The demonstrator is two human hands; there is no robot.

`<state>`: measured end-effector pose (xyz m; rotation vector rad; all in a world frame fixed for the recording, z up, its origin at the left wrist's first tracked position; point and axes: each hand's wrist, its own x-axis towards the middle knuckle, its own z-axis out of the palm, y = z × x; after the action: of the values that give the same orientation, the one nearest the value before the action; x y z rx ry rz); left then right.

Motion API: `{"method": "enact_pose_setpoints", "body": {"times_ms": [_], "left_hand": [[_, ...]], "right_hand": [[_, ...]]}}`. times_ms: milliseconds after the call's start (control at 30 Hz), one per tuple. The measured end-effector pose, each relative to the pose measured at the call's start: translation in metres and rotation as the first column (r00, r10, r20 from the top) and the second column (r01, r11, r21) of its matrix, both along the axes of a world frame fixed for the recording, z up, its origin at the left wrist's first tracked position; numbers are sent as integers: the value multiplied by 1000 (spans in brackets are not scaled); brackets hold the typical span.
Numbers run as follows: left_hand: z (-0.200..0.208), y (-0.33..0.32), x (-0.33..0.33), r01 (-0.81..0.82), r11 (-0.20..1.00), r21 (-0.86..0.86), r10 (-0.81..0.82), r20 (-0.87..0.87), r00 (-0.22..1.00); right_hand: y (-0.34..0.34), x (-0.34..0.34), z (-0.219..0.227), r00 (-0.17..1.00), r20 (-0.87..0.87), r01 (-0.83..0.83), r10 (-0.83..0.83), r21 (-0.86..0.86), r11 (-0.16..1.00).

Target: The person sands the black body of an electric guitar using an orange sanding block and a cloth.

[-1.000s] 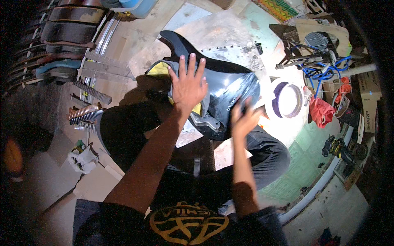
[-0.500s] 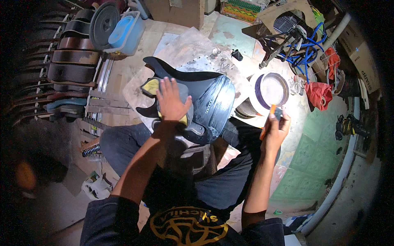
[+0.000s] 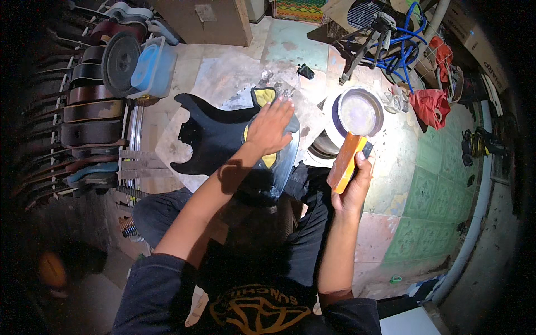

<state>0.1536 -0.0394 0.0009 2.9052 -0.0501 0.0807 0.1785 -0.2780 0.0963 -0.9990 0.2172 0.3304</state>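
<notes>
A black electric guitar body [image 3: 209, 131] lies across my lap and the floor in front of me, its two horns toward the left. My left hand [image 3: 271, 125] rests flat, fingers stretched out, on a grey and yellow cloth [image 3: 266, 97] on the body's right part. The guitar surface looks wet and shiny by the cloth. Off to the right, my right hand [image 3: 357, 187] grips an orange block [image 3: 347, 159] with a dark piece at its far end, raised above my right thigh. Just beyond the block stands a round basin [image 3: 360, 111] with pale contents.
Several guitar bodies [image 3: 92, 110] line a rack at the left, beside a clear tub with a blue container [image 3: 146, 67]. A small black object [image 3: 305, 71] lies on the floor ahead. Blue hose [image 3: 412, 53], metal stands and a red cloth [image 3: 430, 109] crowd the far right.
My left hand has slid rightward over the guitar body with the cloth. My right hand has moved slightly nearer me and turned, showing more of the orange block. The view has shifted.
</notes>
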Motion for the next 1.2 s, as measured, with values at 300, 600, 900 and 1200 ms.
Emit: {"method": "enact_pose_setpoints", "body": {"times_ms": [300, 600, 900, 1200], "left_hand": [[5, -15, -22, 180, 984, -2, -180, 30, 983], [12, -48, -60, 31, 995, -94, -30, 10, 1000], [3, -45, -124, -258, 966, -34, 258, -4, 966], [-22, 59, -99, -693, 694, 197, 683, 126, 719]], "right_hand": [[16, -9, 21, 999, 39, 12, -13, 11, 1000], [20, -13, 18, 999, 41, -23, 25, -49, 999], [13, -14, 14, 996, 83, -2, 9, -91, 996], [23, -18, 25, 996, 80, -42, 49, -80, 996]]}}
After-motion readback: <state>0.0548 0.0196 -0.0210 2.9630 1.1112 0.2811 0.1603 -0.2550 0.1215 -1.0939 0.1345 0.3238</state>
